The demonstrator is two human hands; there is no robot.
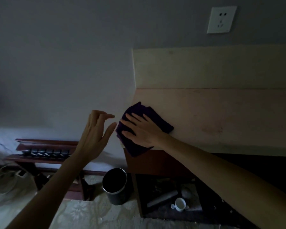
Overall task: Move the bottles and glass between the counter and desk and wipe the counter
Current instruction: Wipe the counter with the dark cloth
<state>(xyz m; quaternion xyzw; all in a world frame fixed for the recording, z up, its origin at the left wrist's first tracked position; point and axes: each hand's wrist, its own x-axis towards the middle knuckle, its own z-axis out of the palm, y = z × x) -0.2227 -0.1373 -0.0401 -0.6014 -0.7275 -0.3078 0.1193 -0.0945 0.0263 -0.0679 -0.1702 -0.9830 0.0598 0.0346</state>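
Both hands are at the counter's (pixel 221 113) left end. We press our right hand (pixel 139 129) flat, fingers straight, on the purple cloth (pixel 149 116) so the whole palm drives it over the surface; part of the cloth overhangs the corner. Our left hand (pixel 96 131) hovers open just beside the edge, holding nothing, likely ready to catch crumbs. No bottles or glass stand on the counter.

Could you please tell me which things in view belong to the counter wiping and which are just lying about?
Part of the job:
purple cloth
right hand pressing flat on it
counter
left hand, open in the air beside the counter's corner

Just lying about:
black bin
white cup
wall socket
wooden rack
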